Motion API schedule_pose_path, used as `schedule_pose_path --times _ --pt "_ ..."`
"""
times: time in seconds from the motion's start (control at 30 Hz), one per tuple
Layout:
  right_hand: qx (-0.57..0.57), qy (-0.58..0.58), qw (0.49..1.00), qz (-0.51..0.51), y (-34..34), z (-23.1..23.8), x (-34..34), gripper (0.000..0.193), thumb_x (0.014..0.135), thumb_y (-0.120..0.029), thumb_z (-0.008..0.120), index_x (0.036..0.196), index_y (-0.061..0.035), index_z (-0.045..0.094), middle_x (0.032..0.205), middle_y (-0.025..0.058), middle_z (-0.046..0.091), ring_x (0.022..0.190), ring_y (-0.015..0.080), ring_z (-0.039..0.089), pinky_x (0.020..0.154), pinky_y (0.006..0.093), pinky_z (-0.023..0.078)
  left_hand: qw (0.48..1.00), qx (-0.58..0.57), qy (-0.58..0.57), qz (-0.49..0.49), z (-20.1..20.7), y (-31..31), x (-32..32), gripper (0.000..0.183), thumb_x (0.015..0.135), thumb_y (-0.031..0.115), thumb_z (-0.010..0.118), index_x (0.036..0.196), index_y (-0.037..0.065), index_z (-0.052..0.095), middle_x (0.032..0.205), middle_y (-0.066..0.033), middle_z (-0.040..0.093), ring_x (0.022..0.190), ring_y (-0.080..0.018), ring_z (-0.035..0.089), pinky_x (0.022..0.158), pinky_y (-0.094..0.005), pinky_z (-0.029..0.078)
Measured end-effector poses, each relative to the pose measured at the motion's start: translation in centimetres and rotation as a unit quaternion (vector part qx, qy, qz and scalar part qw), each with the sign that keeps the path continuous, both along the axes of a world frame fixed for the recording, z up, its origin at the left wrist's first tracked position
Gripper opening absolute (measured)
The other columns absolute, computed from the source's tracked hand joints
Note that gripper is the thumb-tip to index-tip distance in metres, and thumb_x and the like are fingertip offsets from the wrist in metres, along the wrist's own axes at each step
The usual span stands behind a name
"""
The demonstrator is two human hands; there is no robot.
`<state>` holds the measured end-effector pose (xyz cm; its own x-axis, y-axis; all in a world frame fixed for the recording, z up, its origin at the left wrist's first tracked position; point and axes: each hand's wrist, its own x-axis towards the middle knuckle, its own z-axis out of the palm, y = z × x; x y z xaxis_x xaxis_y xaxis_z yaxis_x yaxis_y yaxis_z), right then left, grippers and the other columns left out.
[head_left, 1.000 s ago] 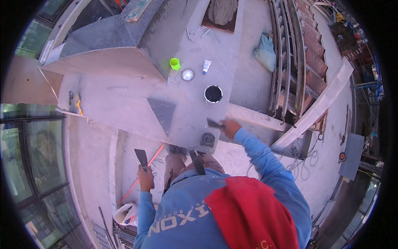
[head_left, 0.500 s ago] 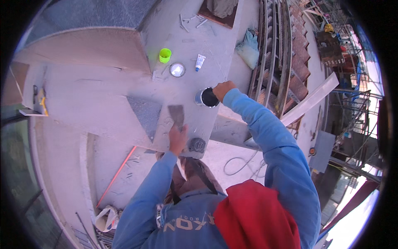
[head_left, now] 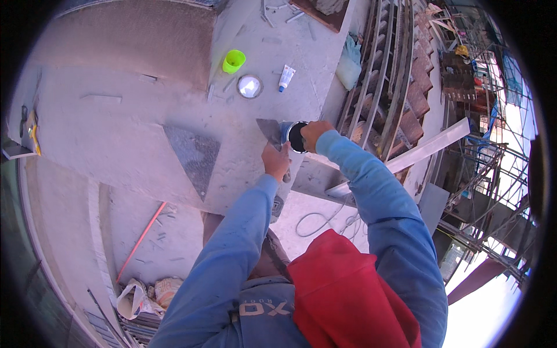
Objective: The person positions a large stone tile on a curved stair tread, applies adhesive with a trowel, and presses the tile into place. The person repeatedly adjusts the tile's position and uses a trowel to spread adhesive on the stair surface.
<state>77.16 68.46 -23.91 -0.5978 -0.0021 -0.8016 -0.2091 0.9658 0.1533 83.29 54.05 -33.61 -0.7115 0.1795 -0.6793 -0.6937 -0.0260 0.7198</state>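
1. I have the left grip clamped on the handle of a scraper, its dark blade pointing away from the near edge of the slab
2. That blade lies just beside the left side of the blue tin; whether the two touch, I cannot tell from here
3. I see the right grip at the right side of the tin's rim, fingers bent over it; I cannot tell whether it is clamped on the rim or on something inside
4. The tin is by the slab's right edge, looks tipped slightly to the right, and shows a black filling
5. Farther along that edge I get a white tube with a blue cap, then a round lid and a green cup to its left
6. At the near right corner is a dark round piece, partly hidden
7. A grey triangle lies flat toward the near edge, left of the left grip
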Motion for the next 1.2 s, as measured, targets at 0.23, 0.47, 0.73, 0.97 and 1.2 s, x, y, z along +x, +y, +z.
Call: schedule_pose_path --times 0.23,0.47,0.73,0.97,1.2 --pt "-0.126 0.092 0.969 -0.189 2.9 -0.6 2.0 0.042 0.077 -0.037 0.075 0.103 -0.0039 0.066 0.1 0.0219 0.07 0.095 0.0393 0.069 0.083 0.046 0.055 0.998 0.023 -0.055 0.003 -0.5 -0.3 -0.4 0.04 0.087 0.019 0.079 0.107 -0.008 0.056 0.092 -0.0152 0.065 0.055 -0.0221 0.065 0.043 -0.0327 0.053" --pt "-0.203 0.163 0.916 -0.307 7.7 -1.7 5.5 0.05 0.073 -0.043 0.082 0.089 -0.0003 0.062 0.083 0.02 0.067 0.077 0.0323 0.066 0.068 0.0439 0.051 0.992 -0.088 0.071 -0.056 -4.6 -3.2 0.4 0.046 0.091 0.027 0.072 0.109 -0.01 0.053 0.091 -0.0215 0.063 0.067 -0.0289 0.067 0.056 -0.039 0.055" --pt "-0.294 0.203 0.868 -0.344 10.6 2.2 9.7 0.038 0.082 -0.035 0.075 0.095 0.0006 0.072 0.083 0.0187 0.071 0.075 0.0284 0.067 0.072 0.0411 0.052 0.958 -0.127 0.128 -0.224 1.5 -12.5 0.5 0.031 0.092 0.014 0.057 0.114 -0.008 0.056 0.091 -0.0202 0.066 0.072 -0.0307 0.067 0.065 -0.0389 0.053" --pt "-0.481 0.257 0.776 -0.318 7.4 15.0 13.0 0.026 0.089 -0.02 0.072 0.101 0.0019 0.066 0.081 0.0163 0.067 0.071 0.0281 0.067 0.07 0.0391 0.053 0.938 0.025 0.08 -0.336 18.2 -14.3 -1.2 0.04 0.095 0.012 0.065 0.128 -0.007 0.059 0.091 -0.0098 0.069 0.07 -0.0126 0.065 0.055 -0.026 0.05" --pt "-0.552 0.446 0.702 -0.06 4.8 24.4 14.2 0.037 0.085 -0.007 0.075 0.119 -0.0046 0.061 0.1 0.0145 0.065 0.086 0.0271 0.065 0.073 0.0382 0.053 0.901 0.042 0.136 -0.41 32.6 -13.2 -2.5 0.043 0.096 0.015 0.066 0.132 -0.008 0.058 0.087 -0.0072 0.068 0.068 -0.0114 0.064 0.053 -0.0251 0.05"
